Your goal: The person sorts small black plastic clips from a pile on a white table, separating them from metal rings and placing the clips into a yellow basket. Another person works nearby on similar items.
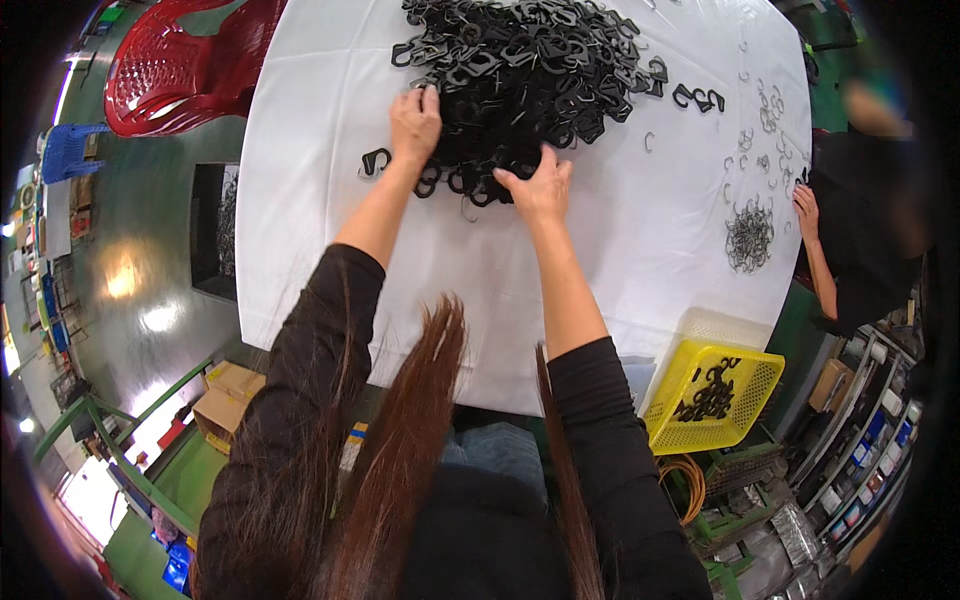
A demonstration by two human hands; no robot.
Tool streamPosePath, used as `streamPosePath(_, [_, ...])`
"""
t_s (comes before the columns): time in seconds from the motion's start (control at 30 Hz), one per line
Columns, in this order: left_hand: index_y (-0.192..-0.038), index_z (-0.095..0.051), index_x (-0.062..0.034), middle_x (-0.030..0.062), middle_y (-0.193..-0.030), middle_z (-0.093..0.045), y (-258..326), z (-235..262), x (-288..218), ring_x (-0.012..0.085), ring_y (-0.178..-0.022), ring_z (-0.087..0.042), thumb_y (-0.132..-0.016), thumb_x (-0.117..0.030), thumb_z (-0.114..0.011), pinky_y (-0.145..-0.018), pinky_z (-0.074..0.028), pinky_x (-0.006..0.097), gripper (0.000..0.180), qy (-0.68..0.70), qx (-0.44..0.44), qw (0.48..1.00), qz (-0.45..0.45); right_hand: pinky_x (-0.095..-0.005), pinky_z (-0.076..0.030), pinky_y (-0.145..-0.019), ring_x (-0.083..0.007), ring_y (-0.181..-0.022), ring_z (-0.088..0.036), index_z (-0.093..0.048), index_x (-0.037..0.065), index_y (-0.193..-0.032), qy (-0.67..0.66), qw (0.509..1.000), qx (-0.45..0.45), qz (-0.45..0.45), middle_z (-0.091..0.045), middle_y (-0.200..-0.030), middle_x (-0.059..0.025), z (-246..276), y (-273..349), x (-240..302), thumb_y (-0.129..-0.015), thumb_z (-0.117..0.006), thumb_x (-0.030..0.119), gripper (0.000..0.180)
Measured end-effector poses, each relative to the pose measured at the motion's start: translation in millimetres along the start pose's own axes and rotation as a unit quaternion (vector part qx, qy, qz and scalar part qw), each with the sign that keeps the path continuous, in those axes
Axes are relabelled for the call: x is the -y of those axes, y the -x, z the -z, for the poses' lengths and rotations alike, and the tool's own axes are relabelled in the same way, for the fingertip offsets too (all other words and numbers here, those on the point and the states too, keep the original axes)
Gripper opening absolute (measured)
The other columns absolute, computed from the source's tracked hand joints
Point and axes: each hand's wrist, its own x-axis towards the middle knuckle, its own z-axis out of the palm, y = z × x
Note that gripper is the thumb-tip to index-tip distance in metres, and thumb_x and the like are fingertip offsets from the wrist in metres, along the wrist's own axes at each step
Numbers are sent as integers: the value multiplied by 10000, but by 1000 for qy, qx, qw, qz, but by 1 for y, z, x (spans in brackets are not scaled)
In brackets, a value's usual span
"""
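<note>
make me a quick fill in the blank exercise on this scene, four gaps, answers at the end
The left hand and right hand are at a heap of hooks coloured mostly ____.
The chair beyond the left edge of the table is ____.
The basket holding dark pieces is ____.
The co-worker's hand is at the table's ____ edge.

Missing words: black; red; yellow; right.

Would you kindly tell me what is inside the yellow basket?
Inside the yellow basket lies a small heap of black hook-shaped pieces, with bare yellow showing around them. What lies directly beneath the heap is covered.
</note>
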Motion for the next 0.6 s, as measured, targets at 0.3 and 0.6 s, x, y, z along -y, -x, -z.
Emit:
streamPosePath(0.3, [-1165,-483,-73,49,-1014,-567,130,1,-99,151,-968,-538,-904,-357,-517,-814,-466,303,386,478,214,759,388,-287,-464,-820,-195,-969,-563,-476,19,-1191,-456,884,102,-24,-554,-1071,-108,16,21,-29,-686,-788,329,670])
streamPosePath(0.6, [-970,-619,-90,-6,-866,-630,125,75,-52,80,-792,-594,-864,-234,-618,-707,-472,225,179,442,353,765,308,-247,-500,-677,-106,-822,-577,-574,60,-1049,-447,880,126,-101,-611,-932,-19,79,74,-95,-768,-677,49,299])
